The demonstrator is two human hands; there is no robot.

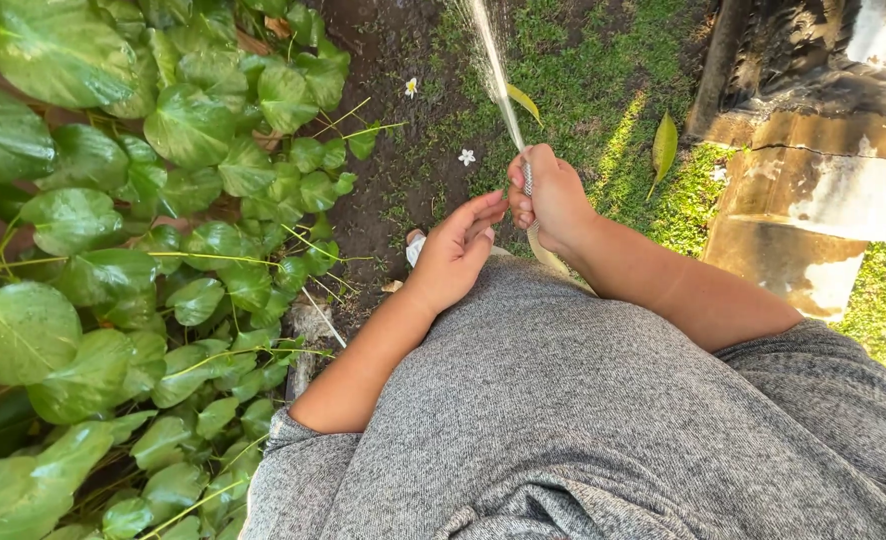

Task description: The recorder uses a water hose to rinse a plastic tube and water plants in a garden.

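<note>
From the head view, your right hand [551, 195] is curled tight around the end of a pale hose [546, 252], thumb over the mouth, and a thin stream of water [493, 70] shoots away from you toward the top edge of the ground. The hose itself runs back under your wrist and disappears behind your grey top. Your left hand [456, 250] sits just beside the right, fingers loosely bent and half open, holding nothing; its fingertips are near the right hand's knuckles, but I cannot tell if they touch.

The broad green leaves [113, 250] along the left edge glisten as if wet, and the bare soil strip [393, 190] looks dark, so that side seems watered. The grass [603, 110] under the stream, dotted with small white flowers [467, 156], seems to be what is being wetted now.
</note>
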